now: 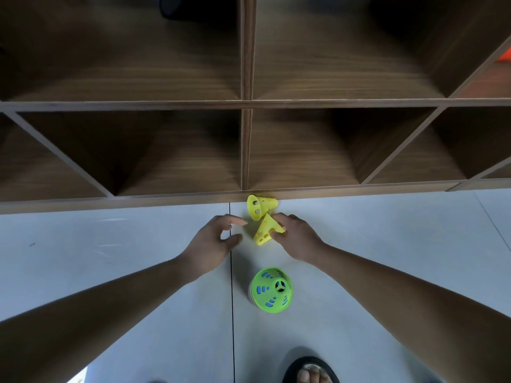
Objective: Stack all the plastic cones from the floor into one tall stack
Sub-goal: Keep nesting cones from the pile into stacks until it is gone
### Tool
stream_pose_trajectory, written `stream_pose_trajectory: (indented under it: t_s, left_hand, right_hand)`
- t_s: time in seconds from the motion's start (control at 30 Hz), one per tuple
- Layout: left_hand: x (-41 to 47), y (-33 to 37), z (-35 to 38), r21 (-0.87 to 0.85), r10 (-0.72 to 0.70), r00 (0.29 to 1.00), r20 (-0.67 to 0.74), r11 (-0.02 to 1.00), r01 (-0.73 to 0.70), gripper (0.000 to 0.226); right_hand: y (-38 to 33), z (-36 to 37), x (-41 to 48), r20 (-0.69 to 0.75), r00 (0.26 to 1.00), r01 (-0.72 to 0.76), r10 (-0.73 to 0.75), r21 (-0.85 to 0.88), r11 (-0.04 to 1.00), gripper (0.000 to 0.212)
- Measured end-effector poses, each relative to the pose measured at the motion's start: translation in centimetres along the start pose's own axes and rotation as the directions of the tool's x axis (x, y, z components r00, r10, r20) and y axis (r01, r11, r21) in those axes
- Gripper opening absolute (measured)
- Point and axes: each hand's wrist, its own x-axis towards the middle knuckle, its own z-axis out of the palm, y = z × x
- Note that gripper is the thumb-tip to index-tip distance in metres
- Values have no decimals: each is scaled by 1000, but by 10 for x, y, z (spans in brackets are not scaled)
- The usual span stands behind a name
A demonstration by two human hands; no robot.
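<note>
Hands reach past the green-topped stack (272,290), nearest and seemingly part built. The right hand (297,236) pinches a tipped yellow cone (264,232); the left hand (218,240) hovers spread, empty, at its nine o'clock. At twelve o'clock a second yellow cone (262,205) lies sideways against the shelf unit (166,201), both unstacked.

Pale grey floor (110,244) crossed by a thin dark seam (231,299), dark wood-grain shelf unit (246,103) set along its far edge, open compartments divided by thin boards, interiors shadowed, something orange (504,55) glimpsed far right.
</note>
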Motion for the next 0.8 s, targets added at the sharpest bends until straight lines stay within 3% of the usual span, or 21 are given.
stream_pose_trajectory:
  t_s: [0.23,0.47,0.67,0.8]
  left_hand:
    - [44,31,14,135,13,989,145,990,-33,41]
    - [65,28,18,258,-29,959,281,965,-46,56]
    - [41,24,7,118,-64,995,70,991,56,31]
    - [8,27,-16,22,-6,997,-83,1000,8,18]
  right_hand:
    - [-1,3,-9,-80,997,8,-5,33,999,17]
    - [6,-3,-27,-189,978,-57,88,166,984,12]
    - [6,-18,-63,-277,953,-16,124,362,932,10]
    - [-14,-37,-101,-305,933,22,189,574,818,10]
